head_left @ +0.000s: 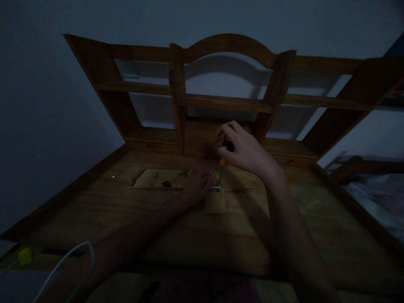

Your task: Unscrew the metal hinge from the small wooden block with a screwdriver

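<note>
My right hand is closed around the black and yellow handle of a screwdriver. The shaft slants down, and its tip meets a small metal hinge. My left hand grips the right part of a long wooden board with dark knots, its fingers against the board beside the hinge; the fingertips are partly hidden. A smaller pale wooden piece lies on the near side of the hinge, touching it.
The wooden desk bears a shelf unit along its back. A small shiny item lies at the left. A white cable and a yellow object are at the near left edge. The light is dim.
</note>
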`<action>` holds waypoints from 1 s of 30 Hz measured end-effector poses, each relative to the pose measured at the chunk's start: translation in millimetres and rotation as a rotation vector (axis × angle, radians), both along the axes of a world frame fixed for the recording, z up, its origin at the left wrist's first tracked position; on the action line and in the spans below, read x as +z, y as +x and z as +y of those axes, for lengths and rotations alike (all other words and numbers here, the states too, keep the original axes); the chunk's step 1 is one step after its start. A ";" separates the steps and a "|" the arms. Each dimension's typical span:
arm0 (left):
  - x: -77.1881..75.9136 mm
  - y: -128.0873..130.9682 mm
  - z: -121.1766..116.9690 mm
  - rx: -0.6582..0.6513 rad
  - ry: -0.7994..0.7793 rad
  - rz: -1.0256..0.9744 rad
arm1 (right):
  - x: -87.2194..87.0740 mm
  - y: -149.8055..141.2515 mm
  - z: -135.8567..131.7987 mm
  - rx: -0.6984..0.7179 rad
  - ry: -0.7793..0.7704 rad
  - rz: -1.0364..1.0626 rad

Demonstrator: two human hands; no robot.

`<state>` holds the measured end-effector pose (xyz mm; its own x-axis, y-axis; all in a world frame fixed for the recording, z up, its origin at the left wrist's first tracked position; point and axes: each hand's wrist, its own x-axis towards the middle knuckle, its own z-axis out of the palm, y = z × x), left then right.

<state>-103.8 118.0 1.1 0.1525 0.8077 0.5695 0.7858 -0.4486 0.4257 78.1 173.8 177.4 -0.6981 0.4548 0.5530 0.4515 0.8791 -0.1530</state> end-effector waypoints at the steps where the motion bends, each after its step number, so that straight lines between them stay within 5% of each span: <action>1: 0.9 0.1 -0.9 -0.008 -0.006 -0.010 | 0.2 -0.1 -0.8 -0.007 -0.002 -0.007; 21: -5.1 -4.0 5.6 0.193 -0.050 -0.031 | 1.4 0.6 1.5 -0.047 0.048 -0.022; 30: -7.7 -4.5 6.7 0.151 -0.043 -0.078 | 2.8 0.0 -4.1 -0.030 0.023 -0.011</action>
<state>-108.4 124.7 -6.6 -0.0162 0.8417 0.5397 0.8067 -0.3079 0.5045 78.1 169.7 180.2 -0.6904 0.4629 0.5559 0.4790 0.8684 -0.1283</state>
